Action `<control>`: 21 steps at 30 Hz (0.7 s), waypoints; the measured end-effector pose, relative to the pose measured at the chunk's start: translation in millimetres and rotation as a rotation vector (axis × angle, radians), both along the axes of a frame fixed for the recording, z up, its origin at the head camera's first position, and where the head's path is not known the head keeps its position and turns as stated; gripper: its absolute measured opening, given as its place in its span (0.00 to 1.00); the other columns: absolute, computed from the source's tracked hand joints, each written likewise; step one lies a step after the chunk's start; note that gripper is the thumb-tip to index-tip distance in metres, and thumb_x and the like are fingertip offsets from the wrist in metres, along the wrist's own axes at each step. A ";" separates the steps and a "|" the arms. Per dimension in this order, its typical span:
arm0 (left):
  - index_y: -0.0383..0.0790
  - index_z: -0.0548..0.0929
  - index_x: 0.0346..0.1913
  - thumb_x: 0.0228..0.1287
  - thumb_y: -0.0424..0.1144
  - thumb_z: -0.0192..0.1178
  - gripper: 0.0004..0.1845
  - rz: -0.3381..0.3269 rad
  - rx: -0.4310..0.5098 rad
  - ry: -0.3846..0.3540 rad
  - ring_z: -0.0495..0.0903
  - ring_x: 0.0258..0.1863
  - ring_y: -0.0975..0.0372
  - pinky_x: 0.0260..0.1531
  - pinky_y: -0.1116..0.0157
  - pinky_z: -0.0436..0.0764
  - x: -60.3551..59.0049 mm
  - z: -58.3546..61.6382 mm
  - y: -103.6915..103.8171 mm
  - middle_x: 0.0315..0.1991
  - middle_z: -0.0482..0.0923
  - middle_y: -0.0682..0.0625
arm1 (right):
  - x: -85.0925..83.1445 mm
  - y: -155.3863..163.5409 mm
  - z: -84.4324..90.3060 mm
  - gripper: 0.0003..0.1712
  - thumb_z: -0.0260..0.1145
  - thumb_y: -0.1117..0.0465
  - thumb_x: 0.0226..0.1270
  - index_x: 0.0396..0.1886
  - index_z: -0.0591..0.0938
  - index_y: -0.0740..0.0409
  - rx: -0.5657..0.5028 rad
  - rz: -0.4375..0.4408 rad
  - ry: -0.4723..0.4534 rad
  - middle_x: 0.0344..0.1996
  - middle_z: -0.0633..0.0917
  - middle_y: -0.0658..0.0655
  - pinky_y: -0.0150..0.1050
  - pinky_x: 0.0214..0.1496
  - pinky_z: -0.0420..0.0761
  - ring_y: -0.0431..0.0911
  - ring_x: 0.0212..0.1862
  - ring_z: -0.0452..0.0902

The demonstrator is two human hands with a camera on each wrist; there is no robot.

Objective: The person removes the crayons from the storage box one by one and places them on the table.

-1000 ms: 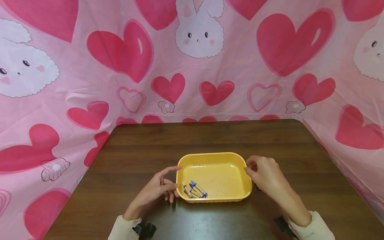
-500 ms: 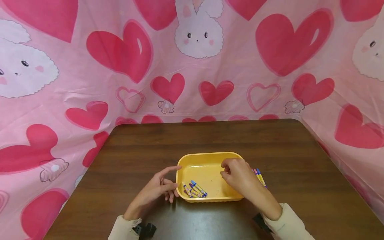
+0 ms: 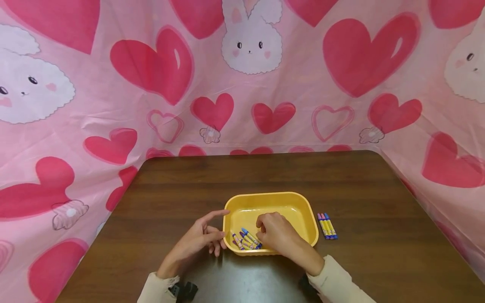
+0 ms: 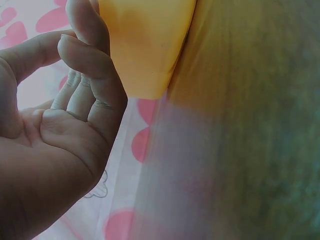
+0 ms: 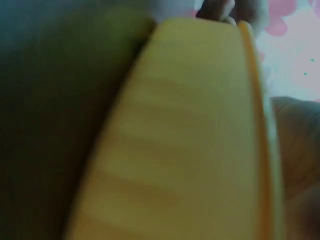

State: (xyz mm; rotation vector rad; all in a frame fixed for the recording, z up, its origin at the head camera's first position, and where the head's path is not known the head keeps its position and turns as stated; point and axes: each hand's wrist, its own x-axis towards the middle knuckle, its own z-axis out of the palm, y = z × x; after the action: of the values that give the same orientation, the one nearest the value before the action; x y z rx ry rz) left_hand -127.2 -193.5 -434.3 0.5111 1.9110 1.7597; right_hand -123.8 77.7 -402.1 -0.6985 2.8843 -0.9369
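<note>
Right hand (image 3: 278,235) crossed tray (image 3: 308,210) toward crayons (image 3: 246,240).

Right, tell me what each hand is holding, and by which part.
Left hand steadies the yellow tray at its left rim. Right hand is over the crayons; any hold is hidden.
</note>
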 end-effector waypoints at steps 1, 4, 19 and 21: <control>0.37 0.59 0.75 0.72 0.33 0.57 0.32 0.001 -0.004 -0.002 0.82 0.19 0.60 0.19 0.69 0.77 -0.1 -0.1 0.4 0.28 0.86 0.40 | -0.5 0.0 -3.6 0.05 0.74 0.67 0.51 0.28 0.85 0.60 -0.009 0.005 -0.029 0.20 0.79 0.46 0.36 0.29 0.75 0.39 0.25 0.72; 0.37 0.59 0.75 0.72 0.33 0.58 0.32 0.003 -0.006 -0.006 0.82 0.19 0.60 0.20 0.69 0.77 0.3 -0.3 1.6 0.28 0.86 0.40 | -2.6 1.1 -12.2 0.07 0.76 0.66 0.49 0.27 0.85 0.59 -0.037 0.007 -0.117 0.21 0.80 0.46 0.36 0.29 0.76 0.39 0.25 0.73; 0.37 0.59 0.75 0.71 0.31 0.58 0.32 0.007 0.025 -0.018 0.81 0.18 0.59 0.20 0.69 0.77 -0.2 -0.2 2.0 0.27 0.85 0.39 | -12.0 1.7 -24.3 0.06 0.72 0.70 0.53 0.30 0.85 0.58 -0.079 0.171 -0.193 0.21 0.80 0.44 0.32 0.31 0.76 0.36 0.25 0.72; 0.37 0.59 0.75 0.71 0.31 0.58 0.32 0.005 0.025 -0.011 0.81 0.18 0.59 0.19 0.69 0.77 -0.7 -0.2 2.6 0.26 0.85 0.39 | -13.1 1.7 -25.1 0.07 0.72 0.71 0.53 0.31 0.85 0.59 -0.094 0.189 -0.195 0.22 0.80 0.45 0.32 0.32 0.77 0.35 0.26 0.73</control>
State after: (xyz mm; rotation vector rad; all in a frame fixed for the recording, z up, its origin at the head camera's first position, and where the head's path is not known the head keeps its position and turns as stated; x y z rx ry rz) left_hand -127.9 -190.9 -434.4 0.5052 1.8869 1.7878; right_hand -136.9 79.4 -427.2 -0.8191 2.5688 -1.0561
